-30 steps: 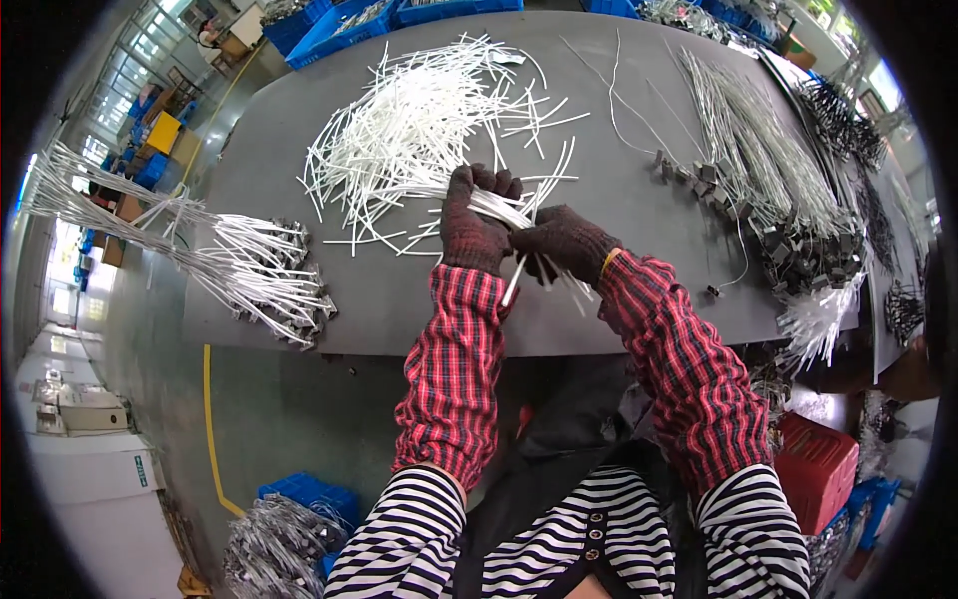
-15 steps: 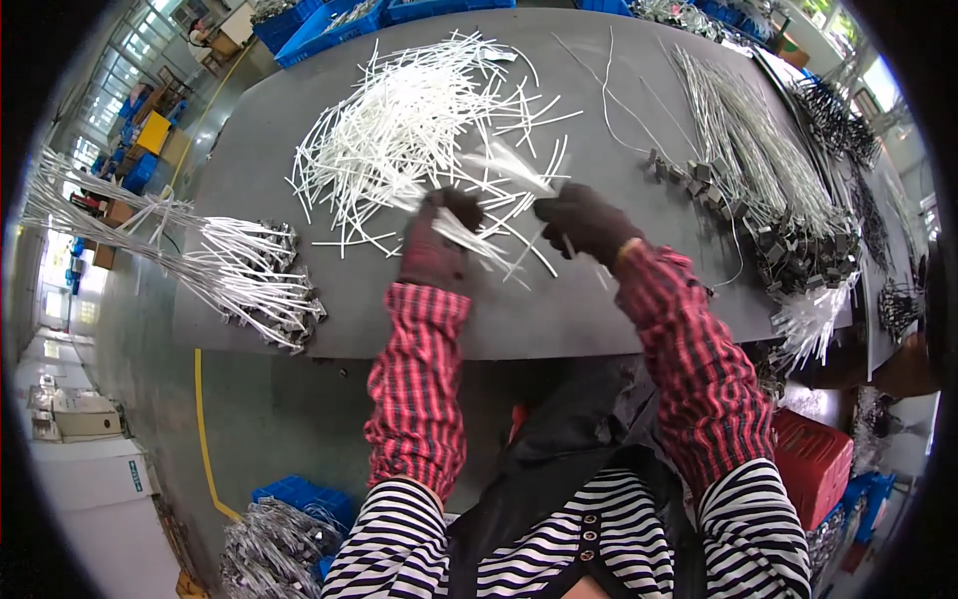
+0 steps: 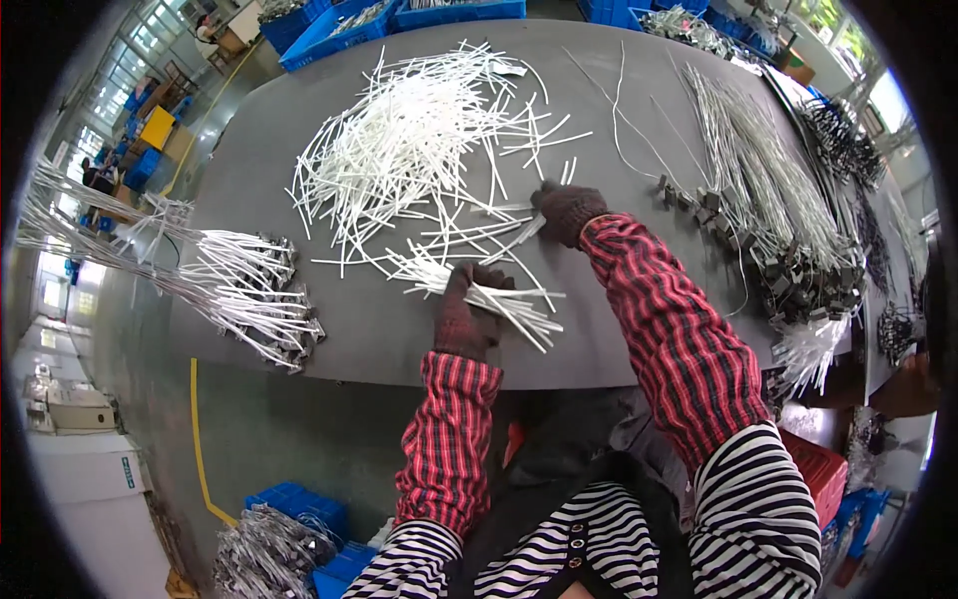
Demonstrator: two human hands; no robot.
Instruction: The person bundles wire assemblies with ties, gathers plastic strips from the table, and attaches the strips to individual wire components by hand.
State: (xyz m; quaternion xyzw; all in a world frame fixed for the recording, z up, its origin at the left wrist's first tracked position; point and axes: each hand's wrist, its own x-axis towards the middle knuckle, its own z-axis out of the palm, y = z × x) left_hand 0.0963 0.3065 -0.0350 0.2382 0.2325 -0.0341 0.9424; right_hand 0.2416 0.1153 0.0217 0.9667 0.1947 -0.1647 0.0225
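My left hand (image 3: 469, 307), in a dark glove, is closed around a bundle of short white tubes (image 3: 526, 311) near the table's front edge. The tubes stick out on both sides of the fist. Farther off and to the right, my gloved right hand (image 3: 569, 212) is closed in a pinch on a few white tubes (image 3: 527, 232), slightly blurred at its fingertips. Beyond both hands spreads a large loose pile of the same white tubes (image 3: 399, 130), with stray ones lying at its near and right edges. All of this rests on a dark grey table (image 3: 249, 135).
At the table's left end lie tied bundles of wires (image 3: 249, 270) with white sleeves and dark metal ends. More wire bundles (image 3: 748, 140) with dark blocks (image 3: 798, 275) cover the right side. Blue bins (image 3: 334, 35) line the far edge. A red box (image 3: 813, 469) stands lower right.
My left hand has moved nearer and slightly right with its bundle of white tubes. My right hand has shifted slightly left, and fewer tubes show at its fingers.
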